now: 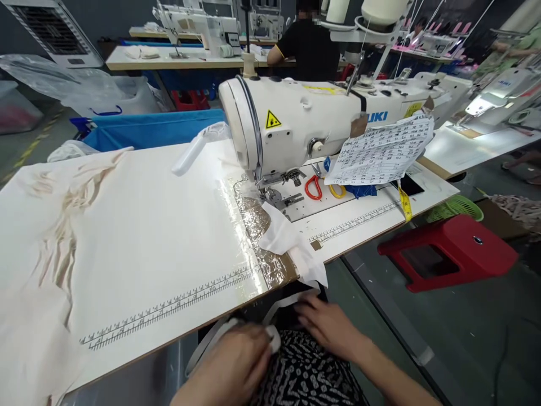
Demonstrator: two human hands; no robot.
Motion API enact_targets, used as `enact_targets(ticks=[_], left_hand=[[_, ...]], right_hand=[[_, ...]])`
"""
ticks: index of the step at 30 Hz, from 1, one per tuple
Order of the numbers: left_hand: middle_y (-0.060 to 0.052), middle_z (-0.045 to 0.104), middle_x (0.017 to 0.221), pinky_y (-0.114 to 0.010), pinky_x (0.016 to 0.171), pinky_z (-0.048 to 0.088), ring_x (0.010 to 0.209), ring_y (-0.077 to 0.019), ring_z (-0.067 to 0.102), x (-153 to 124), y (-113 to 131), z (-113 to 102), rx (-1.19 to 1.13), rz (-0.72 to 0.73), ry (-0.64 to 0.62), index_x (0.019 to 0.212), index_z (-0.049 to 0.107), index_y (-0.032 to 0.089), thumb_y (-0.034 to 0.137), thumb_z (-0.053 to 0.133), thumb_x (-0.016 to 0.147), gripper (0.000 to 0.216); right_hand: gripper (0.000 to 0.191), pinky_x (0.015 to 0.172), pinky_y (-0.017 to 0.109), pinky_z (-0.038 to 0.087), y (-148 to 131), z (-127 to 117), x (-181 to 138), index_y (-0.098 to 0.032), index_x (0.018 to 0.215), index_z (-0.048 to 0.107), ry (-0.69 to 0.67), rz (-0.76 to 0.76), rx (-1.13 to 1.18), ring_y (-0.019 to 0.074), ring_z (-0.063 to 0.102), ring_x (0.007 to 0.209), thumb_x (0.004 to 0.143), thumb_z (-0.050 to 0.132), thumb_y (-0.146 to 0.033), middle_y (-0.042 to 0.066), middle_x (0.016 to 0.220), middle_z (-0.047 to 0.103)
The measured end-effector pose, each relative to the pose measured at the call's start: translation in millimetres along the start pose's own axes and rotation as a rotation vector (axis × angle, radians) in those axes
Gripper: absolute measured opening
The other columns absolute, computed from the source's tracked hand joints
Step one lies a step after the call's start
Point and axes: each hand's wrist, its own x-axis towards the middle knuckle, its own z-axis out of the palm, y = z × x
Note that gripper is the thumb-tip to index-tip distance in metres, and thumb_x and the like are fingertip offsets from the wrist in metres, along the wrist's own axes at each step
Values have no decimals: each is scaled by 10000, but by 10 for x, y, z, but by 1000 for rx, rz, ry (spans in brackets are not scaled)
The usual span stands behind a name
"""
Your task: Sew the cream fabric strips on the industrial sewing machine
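Note:
Below the table's front edge, over my lap, my left hand (239, 361) is curled, with its fingers closed on a white strip (274, 340). More of this narrow strip loops out on the hand's left and up toward my other hand. My right hand (325, 326) lies close by on the right, its fingers bent and blurred near the strip; whether they grip it is unclear. Thin white fabric (281, 231) hangs from beside the sewing machine's needle area over the table edge. The white sewing machine (291, 118) stands just beyond both hands.
Pale, crumpled fabric (63, 242) covers the left side of the white table (147, 225). Red-handled scissors (313, 188) and a handwritten sheet (380, 152) are at the machine. A red stool (452, 248) stands right, a blue bin (156, 129) behind. A person (310, 42) sits farther back.

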Motion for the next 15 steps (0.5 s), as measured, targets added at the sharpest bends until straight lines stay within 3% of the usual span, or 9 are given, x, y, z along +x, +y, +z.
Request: enact_targets(ticks=[3,4,6,7,9,11,15], left_hand=[[-110,694,1185,-448,914,537,1083,-326,647,136,72,-224,47,21,-42,1163,681,254,328,589,861,324],[-86,688,1219,-411,919,541,1085,-300,654,139,115,-321,5,74,-58,1221,655,285,337,579,876,357],[-24,707,1170,-324,866,554,982,-217,686,136,224,-528,-88,191,-79,1237,632,356,334,487,948,324],[-16,711,1143,-301,842,555,955,-197,687,150,284,-628,-112,236,-49,1230,629,361,323,447,970,320],[-34,707,1105,-296,803,558,931,-190,679,231,402,-796,-116,283,69,1226,622,336,299,402,984,329],[-62,692,1098,-320,796,562,937,-200,667,370,503,-898,-81,296,170,1236,610,304,286,386,983,338],[-82,679,1092,-353,812,564,939,-205,660,640,604,-935,-10,326,216,1214,602,266,280,368,982,330]], right_hand=[[271,583,203,530,-174,-429,-163,-283,1117,664,34,-79,151,118,672,589,1036,407,-250,-47,732,710],[272,557,219,515,-200,-576,-130,-254,1108,669,187,-53,270,130,644,544,1037,407,-260,-36,665,679],[255,587,262,501,-199,-836,73,-235,1011,693,442,91,371,166,647,631,1023,443,-285,12,738,687],[256,625,278,501,-177,-937,228,-217,1056,682,498,132,380,184,659,740,1022,440,-295,55,893,712],[269,750,312,515,-109,-1069,584,-198,1124,661,495,147,417,219,660,949,1012,452,-326,97,1097,702],[248,812,338,514,-45,-1120,922,-205,1071,672,423,144,475,218,665,940,992,482,-343,71,1045,721],[228,596,272,487,0,-1134,1311,-186,896,679,251,154,601,175,617,673,930,548,-370,-5,728,669]])
